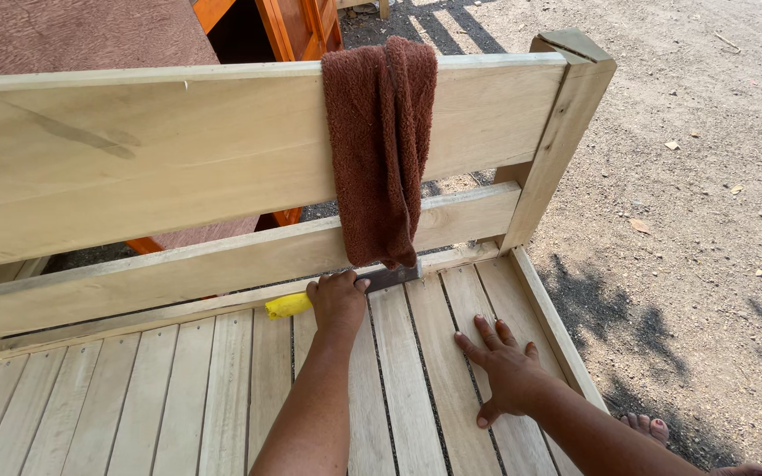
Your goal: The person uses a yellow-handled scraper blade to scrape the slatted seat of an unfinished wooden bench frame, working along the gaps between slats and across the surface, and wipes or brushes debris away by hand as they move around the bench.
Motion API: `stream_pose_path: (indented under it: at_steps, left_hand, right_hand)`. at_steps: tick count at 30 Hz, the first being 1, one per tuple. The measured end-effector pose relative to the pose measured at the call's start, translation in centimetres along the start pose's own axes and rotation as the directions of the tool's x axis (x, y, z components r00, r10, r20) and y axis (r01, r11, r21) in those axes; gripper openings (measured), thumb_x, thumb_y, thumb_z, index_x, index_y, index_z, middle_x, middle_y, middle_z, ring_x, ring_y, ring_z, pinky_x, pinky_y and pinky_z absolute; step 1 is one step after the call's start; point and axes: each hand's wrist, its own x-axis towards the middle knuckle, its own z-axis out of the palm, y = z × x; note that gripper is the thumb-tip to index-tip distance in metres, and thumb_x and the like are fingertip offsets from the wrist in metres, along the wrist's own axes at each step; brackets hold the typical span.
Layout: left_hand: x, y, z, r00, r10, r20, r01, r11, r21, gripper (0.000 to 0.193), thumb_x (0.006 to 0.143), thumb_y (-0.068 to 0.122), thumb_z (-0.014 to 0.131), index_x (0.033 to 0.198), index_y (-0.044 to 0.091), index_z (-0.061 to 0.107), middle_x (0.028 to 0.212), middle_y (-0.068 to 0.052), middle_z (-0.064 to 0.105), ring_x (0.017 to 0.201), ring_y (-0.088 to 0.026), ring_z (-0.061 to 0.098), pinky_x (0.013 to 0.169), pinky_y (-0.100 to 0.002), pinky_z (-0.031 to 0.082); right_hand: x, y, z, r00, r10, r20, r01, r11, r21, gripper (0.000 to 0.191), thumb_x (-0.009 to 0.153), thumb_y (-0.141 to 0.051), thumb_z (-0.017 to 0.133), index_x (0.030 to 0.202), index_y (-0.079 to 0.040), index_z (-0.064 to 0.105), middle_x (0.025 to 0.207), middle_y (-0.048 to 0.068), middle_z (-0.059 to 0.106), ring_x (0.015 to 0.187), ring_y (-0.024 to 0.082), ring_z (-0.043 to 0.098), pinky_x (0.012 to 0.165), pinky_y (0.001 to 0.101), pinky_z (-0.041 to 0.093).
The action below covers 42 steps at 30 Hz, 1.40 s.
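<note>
Gripping a yellow-handled scraper (346, 289) at the slatted seat's (222, 388) back edge, the left hand (339, 300) is closed around it. Right hand (503, 366) lies flat, fingers spread, near the right edge. Brown towel (379, 145) hangs over the backrest (134, 150).

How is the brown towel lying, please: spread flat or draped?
Draped: the brown towel hangs folded over the top rail of the bench back.

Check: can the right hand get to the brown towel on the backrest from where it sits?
Probably yes. The right hand lies flat on the seat slats, holding nothing; the brown towel hangs over the backrest rail just above, with open space between. Only the left hand is nearby.
</note>
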Motion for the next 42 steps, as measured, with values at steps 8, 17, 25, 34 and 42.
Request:
stream_pose_path:
  at_steps: [8, 17, 25, 34, 42]
  left_hand:
    - [0.4, 1.3, 0.5, 0.999, 0.038, -0.002, -0.038, 0.999, -0.026, 0.029, 0.096, 0.04, 0.064, 0.095, 0.013, 0.075, 0.1, -0.008, 0.074, 0.11, -0.027, 0.061, 0.1, -0.049, 0.035]
    - [-0.8, -1.1, -0.6, 1.0, -0.006, 0.017, 0.007, 1.0, -0.024, 0.03, 0.098, 0.04, 0.064, 0.093, 0.012, 0.074, 0.097, -0.005, 0.074, 0.103, -0.026, 0.061, 0.1, -0.045, 0.035]
    - [-0.4, 0.7, 0.8, 0.989, 0.081, -0.122, -0.087, 0.995, -0.044, 0.026, 0.093, 0.036, 0.067, 0.085, 0.011, 0.074, 0.094, -0.007, 0.073, 0.103, -0.026, 0.061, 0.097, -0.047, 0.036]
    - [-1.3, 0.9, 1.0, 0.985, 0.068, -0.16, -0.077, 0.995, -0.055, 0.024, 0.094, 0.032, 0.068, 0.085, 0.011, 0.072, 0.089, -0.004, 0.07, 0.096, -0.026, 0.06, 0.099, -0.044, 0.036]
    - [-1.6, 0.0, -0.2, 0.982, 0.073, -0.176, -0.08, 0.996, -0.035, 0.024, 0.093, 0.032, 0.068, 0.083, 0.01, 0.073, 0.088, -0.004, 0.07, 0.096, -0.025, 0.059, 0.099, -0.044, 0.034]
  right_hand:
    - [-0.2, 0.0, 0.0, 1.0, -0.007, -0.009, 0.007, 1.0, 0.019, 0.148, 0.058, -0.043, 0.1, 0.164, -0.043, -0.002, 0.174, 0.001, -0.02, 0.158, 0.034, -0.019, 0.123, 0.0725, 0.005]
    - [-0.2, -0.1, 0.0, 1.0, 0.001, 0.01, -0.001, 0.999, 0.041, 0.147, 0.058, -0.044, 0.1, 0.164, -0.044, -0.002, 0.174, 0.0, -0.021, 0.158, 0.034, -0.02, 0.123, 0.0729, 0.003]
    - [-0.3, 0.0, -0.2, 1.0, -0.008, -0.006, 0.008, 0.999, 0.049, 0.146, 0.058, -0.043, 0.1, 0.164, -0.044, -0.001, 0.174, 0.0, -0.02, 0.159, 0.035, -0.02, 0.123, 0.0729, 0.002]
    - [-0.2, 0.0, -0.2, 1.0, -0.002, 0.003, 0.002, 0.999, 0.047, 0.147, 0.058, -0.041, 0.1, 0.164, -0.044, -0.001, 0.174, 0.001, -0.02, 0.159, 0.035, -0.02, 0.123, 0.0731, 0.003]
    - [-0.3, 0.1, -0.1, 1.0, -0.015, -0.008, 0.015, 0.998, 0.057, 0.145, 0.059, -0.042, 0.1, 0.164, -0.044, 0.0, 0.174, 0.001, -0.019, 0.159, 0.035, -0.02, 0.122, 0.0734, 0.003]
